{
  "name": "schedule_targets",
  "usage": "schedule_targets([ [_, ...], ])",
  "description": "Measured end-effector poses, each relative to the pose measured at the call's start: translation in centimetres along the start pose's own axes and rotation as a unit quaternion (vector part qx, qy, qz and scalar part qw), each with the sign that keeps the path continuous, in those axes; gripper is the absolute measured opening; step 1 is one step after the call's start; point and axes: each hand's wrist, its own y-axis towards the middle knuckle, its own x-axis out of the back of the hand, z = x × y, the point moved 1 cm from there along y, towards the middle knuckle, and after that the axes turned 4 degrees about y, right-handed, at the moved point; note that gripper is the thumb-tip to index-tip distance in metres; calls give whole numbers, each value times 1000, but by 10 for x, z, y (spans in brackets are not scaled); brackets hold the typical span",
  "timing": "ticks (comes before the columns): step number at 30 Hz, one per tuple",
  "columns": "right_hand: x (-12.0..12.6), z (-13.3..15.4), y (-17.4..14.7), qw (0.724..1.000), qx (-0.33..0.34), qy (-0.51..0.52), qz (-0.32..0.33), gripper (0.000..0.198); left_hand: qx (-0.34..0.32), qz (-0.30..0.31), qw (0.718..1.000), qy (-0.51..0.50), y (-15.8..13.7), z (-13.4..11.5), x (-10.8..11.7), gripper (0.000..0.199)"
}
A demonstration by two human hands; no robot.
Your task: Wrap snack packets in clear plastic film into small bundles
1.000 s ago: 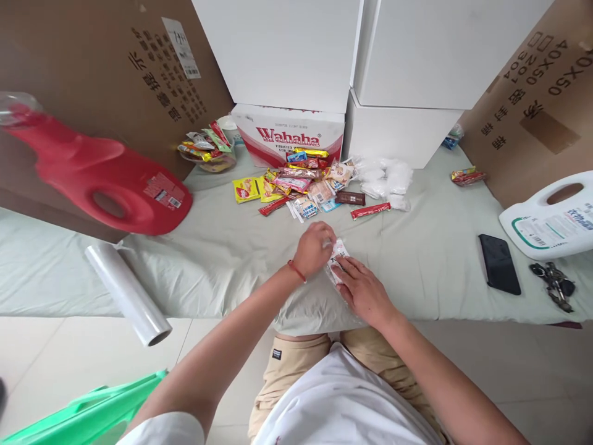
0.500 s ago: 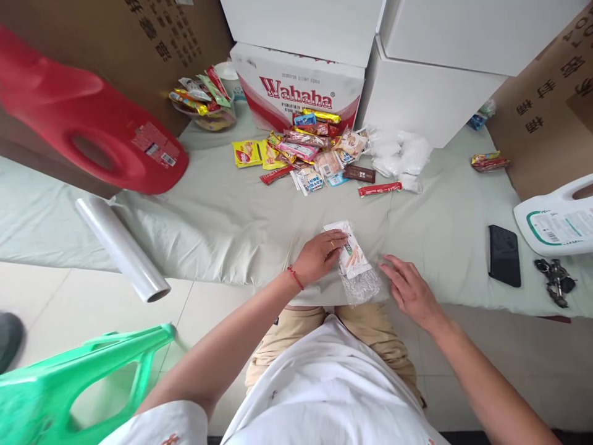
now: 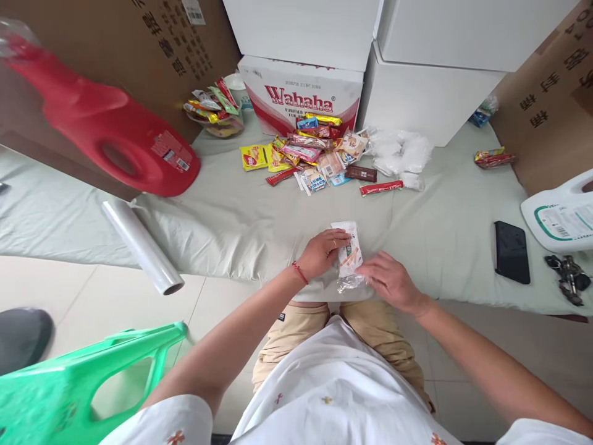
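A white snack packet (image 3: 349, 258) with a picture of stick-shaped snacks lies at the front edge of the cloth-covered surface. It appears to be inside a clear plastic bag (image 3: 351, 283), whose crumpled end shows below it. My left hand (image 3: 322, 252), with a ring and a red bracelet, holds the packet down from the left, fingers closed over its upper part. At the lower right corner, my right hand (image 3: 388, 279) has its fingers drawn together on the bag; they are slightly blurred.
Mixed snacks (image 3: 315, 151) are piled before a Wahaha carton (image 3: 301, 93), beside white plastic bags (image 3: 402, 151). A red jug (image 3: 125, 136) and a plastic film roll (image 3: 143, 247) are left; a phone (image 3: 511, 252), keys (image 3: 569, 278) and white jug (image 3: 563, 213) right. A green stool (image 3: 83, 377) stands lower left.
My right hand has moved left onto the bag's lower end, and less of the loose plastic shows below the packet. My left hand stays on the packet. The view has shifted slightly.
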Motion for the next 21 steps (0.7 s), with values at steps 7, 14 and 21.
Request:
schedule_targets([
  [7, -18, -17, 50, 940, -258, 180, -135, 32, 49, -8, 999, 8, -4, -14, -6, 49],
  [14, -30, -15, 47, 927, -291, 125, -202, 23, 144, -61, 988, 1, -11, -35, -13, 45],
  [21, -27, -17, 47, 931, -313, 43, -183, 30, 235, -117, 963, 59, 9, -28, -31, 18],
])
